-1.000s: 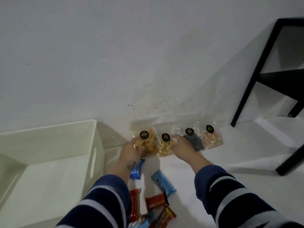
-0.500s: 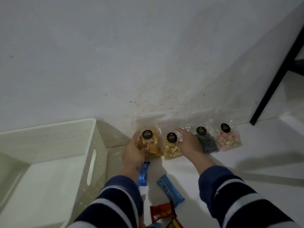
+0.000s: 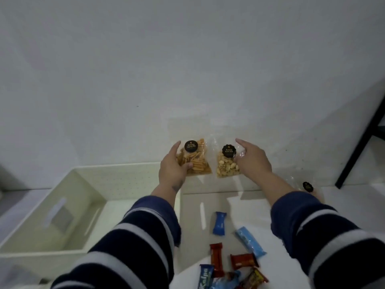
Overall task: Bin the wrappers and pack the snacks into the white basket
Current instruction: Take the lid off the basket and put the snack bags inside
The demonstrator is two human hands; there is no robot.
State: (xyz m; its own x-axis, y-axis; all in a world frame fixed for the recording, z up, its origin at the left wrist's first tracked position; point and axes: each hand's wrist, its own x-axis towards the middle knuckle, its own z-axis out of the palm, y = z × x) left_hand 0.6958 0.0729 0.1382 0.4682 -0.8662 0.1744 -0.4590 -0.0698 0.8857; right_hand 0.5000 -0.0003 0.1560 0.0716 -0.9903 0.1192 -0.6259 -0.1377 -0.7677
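My left hand (image 3: 174,167) grips a clear bag of orange stick snacks (image 3: 196,161) with a black round label, lifted off the floor above the basket's far right corner. My right hand (image 3: 253,161) holds a clear bag of pale nuts (image 3: 226,165), also raised, just right of the first bag. The white basket (image 3: 62,207) stands at the left, open and with nothing visible inside. On the floor between my arms lie two blue bars (image 3: 219,223) (image 3: 250,243), two red bars (image 3: 216,257) (image 3: 242,261) and more wrapped snacks at the bottom edge (image 3: 220,278).
Another clear bag with a black label (image 3: 308,186) lies on the floor behind my right forearm, mostly hidden. A black furniture leg (image 3: 360,140) slants down at the far right. A white wall (image 3: 187,69) fills the view ahead.
Both hands have closed on the two leftmost bags and lifted them off the floor by the wall. The view has shifted left, showing more of the basket.
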